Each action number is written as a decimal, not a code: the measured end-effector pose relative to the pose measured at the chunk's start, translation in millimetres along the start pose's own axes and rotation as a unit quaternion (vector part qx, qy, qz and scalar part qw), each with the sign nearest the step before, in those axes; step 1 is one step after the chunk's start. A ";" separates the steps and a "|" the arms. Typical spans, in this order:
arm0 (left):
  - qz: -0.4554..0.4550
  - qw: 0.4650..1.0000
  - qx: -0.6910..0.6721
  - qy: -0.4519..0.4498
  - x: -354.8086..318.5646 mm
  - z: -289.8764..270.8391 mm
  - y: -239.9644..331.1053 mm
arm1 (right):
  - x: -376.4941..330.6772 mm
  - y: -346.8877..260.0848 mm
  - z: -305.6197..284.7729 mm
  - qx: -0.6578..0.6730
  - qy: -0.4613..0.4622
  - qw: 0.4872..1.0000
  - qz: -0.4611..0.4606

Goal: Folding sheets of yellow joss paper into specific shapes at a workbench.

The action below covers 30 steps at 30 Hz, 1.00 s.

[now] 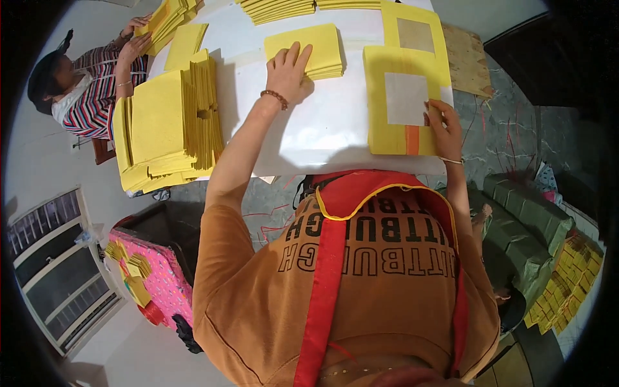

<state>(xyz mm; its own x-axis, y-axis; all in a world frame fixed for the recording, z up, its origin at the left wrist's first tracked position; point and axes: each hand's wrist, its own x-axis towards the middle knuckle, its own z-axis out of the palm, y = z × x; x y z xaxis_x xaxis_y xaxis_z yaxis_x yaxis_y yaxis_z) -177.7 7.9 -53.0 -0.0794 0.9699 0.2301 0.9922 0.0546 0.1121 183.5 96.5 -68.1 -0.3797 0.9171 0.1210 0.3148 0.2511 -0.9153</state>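
My left hand (pixel 289 72) lies with fingers spread on a folded stack of yellow paper (pixel 316 45) at the middle of the white table. A brown bead bracelet circles that wrist. To the right lies a stack of larger yellow paper sheets (pixel 380 97), the top one bearing a silver-grey square (pixel 405 97) and an orange strip (pixel 412 139). My right hand (pixel 445 129) is at its right edge, fingers bent onto the sheet, their tips by the square. Just beyond, another yellow sheet (pixel 440 39) with a similar square is partly covered.
Tall piles of folded yellow paper (pixel 158 116) stand at the table's left edge. Further yellow stacks (pixel 277 9) lie at the far side. A co-worker (pixel 97 90) in stripes handles yellow paper at the left. Green wrapped bundles (pixel 522 226) and yellow packs (pixel 567 284) are at the right.
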 end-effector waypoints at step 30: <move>-0.221 0.705 -0.674 -0.028 -40.2 38.1 155.3 | -25.4 7.0 25.1 0.354 -0.022 0.926 0.130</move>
<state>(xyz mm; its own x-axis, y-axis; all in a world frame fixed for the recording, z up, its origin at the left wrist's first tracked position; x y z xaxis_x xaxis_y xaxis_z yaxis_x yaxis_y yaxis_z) -16.8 -13.6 -81.6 -0.3106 0.9386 -0.1504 -0.1230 0.1172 0.9855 173.5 67.2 -87.2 -0.4116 0.9005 -0.1402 -0.2428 -0.2566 -0.9355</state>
